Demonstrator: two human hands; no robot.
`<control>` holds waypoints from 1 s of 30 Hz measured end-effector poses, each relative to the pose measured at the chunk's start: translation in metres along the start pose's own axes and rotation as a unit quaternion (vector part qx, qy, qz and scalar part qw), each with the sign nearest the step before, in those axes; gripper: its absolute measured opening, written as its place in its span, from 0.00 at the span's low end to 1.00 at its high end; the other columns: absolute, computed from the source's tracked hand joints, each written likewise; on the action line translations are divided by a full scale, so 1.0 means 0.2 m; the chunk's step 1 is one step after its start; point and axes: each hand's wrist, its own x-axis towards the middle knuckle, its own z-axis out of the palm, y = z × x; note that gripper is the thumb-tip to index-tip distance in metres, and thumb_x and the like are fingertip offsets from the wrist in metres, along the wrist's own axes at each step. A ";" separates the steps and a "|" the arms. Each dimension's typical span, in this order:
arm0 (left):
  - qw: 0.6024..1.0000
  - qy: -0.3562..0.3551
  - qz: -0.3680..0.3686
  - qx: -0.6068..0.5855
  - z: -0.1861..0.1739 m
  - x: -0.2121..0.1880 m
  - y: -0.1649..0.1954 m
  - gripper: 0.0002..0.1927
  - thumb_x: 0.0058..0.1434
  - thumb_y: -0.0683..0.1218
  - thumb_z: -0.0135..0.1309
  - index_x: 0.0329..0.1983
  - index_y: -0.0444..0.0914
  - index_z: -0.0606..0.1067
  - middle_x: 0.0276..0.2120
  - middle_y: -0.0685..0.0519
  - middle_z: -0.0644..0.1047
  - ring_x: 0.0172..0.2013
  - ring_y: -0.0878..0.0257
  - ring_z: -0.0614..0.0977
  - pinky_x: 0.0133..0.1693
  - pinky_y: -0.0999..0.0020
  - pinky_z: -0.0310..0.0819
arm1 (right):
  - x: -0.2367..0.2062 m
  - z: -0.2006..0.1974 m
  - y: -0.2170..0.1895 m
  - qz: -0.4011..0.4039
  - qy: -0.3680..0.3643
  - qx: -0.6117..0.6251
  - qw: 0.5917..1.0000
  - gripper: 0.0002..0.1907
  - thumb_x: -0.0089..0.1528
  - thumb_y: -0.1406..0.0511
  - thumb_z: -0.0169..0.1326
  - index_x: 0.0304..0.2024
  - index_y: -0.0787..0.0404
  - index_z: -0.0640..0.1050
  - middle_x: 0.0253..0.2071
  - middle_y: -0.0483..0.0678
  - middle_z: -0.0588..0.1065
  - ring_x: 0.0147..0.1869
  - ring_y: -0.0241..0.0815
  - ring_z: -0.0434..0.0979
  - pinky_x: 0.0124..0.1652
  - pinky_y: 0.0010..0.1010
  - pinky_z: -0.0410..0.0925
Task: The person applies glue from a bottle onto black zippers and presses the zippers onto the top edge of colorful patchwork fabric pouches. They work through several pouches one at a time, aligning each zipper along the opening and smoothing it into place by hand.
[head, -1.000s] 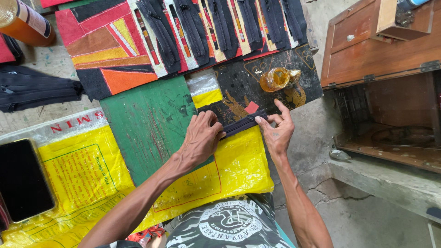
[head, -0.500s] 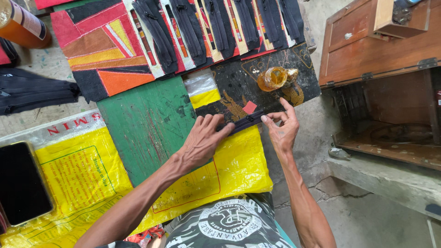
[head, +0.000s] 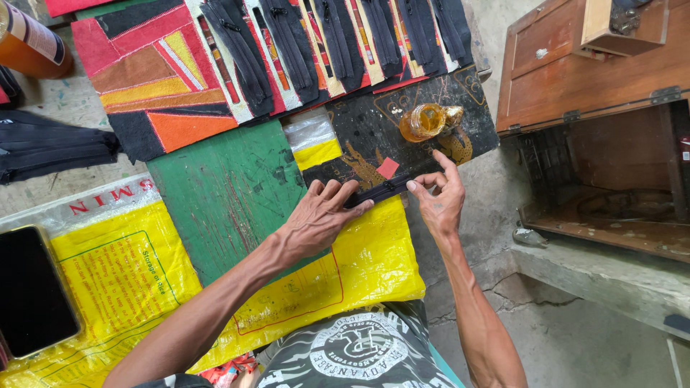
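My left hand [head: 320,219] lies flat, fingers pressing down on a black zipper strip [head: 382,189] at the near edge of a black patterned panel [head: 359,129]. My right hand [head: 440,200] pinches the strip's right end between thumb and forefinger. A small red patch [head: 387,168] sits just above the strip. A green wooden board [head: 226,194] lies under my left wrist. An amber glue jar [head: 424,121] stands on the black panel beyond my right hand.
Several black zippers on card strips [head: 323,43] lie at the top, beside a multicoloured patchwork piece [head: 151,79]. A yellow plastic sack [head: 122,280] covers the surface; a dark phone [head: 32,294] rests at left. A wooden box [head: 596,72] stands at right. An orange bottle [head: 29,39] is top left.
Both hands have shifted slightly along the black zipper strip; my left fingers now spread flatter over it and my right hand has settled at its right end.
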 end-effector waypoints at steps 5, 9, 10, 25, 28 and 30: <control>1.000 0.001 -0.001 0.001 0.00 0.00 0.00 0.36 0.53 0.40 0.53 0.69 0.50 0.68 0.56 0.47 0.67 0.48 0.54 0.69 0.44 0.58 0.61 | -0.03 0.01 0.03 -0.007 0.019 -0.061 0.998 0.41 0.54 0.72 0.68 0.68 0.64 0.68 0.34 0.42 0.74 0.36 0.31 0.71 0.39 0.24 0.67; 1.000 -0.008 0.004 0.003 -0.01 0.00 0.00 0.39 0.50 0.40 0.53 0.69 0.50 0.68 0.56 0.47 0.67 0.48 0.54 0.69 0.44 0.58 0.61 | -0.07 0.03 0.09 -0.088 0.081 -0.121 0.985 0.42 0.52 0.70 0.73 0.67 0.62 0.70 0.39 0.43 0.63 0.42 0.36 0.63 0.45 0.29 0.64; 1.000 -0.012 0.004 0.008 -0.01 0.01 0.00 0.40 0.49 0.40 0.53 0.69 0.50 0.68 0.56 0.46 0.67 0.48 0.53 0.69 0.44 0.58 0.61 | -0.07 0.03 0.11 -0.106 0.095 -0.122 0.982 0.42 0.51 0.69 0.74 0.66 0.62 0.70 0.41 0.43 0.62 0.44 0.37 0.61 0.47 0.30 0.64; 0.999 -0.036 0.009 0.035 0.04 0.02 -0.02 0.37 0.51 0.40 0.53 0.68 0.51 0.69 0.58 0.46 0.66 0.50 0.53 0.69 0.44 0.56 0.61 | 0.44 -0.22 -0.31 -0.308 -0.076 -0.385 0.867 0.27 0.43 0.76 0.54 0.43 0.53 0.86 0.70 0.59 0.61 0.72 0.64 0.52 0.64 0.56 0.49; 0.999 -0.018 0.013 0.036 0.05 0.02 -0.02 0.37 0.51 0.41 0.53 0.67 0.51 0.69 0.58 0.45 0.66 0.50 0.53 0.69 0.44 0.56 0.61 | 0.51 -0.19 -0.31 -0.286 -0.126 -0.425 0.849 0.27 0.42 0.74 0.56 0.44 0.52 0.86 0.78 0.56 0.49 0.78 0.66 0.43 0.69 0.60 0.43; 0.999 -0.022 0.011 0.037 0.05 0.02 -0.01 0.37 0.51 0.41 0.53 0.68 0.51 0.69 0.58 0.45 0.66 0.50 0.53 0.69 0.44 0.56 0.61 | 0.54 -0.18 -0.29 -0.288 -0.134 -0.436 0.842 0.26 0.41 0.74 0.56 0.42 0.53 0.86 0.78 0.56 0.48 0.78 0.67 0.43 0.68 0.59 0.43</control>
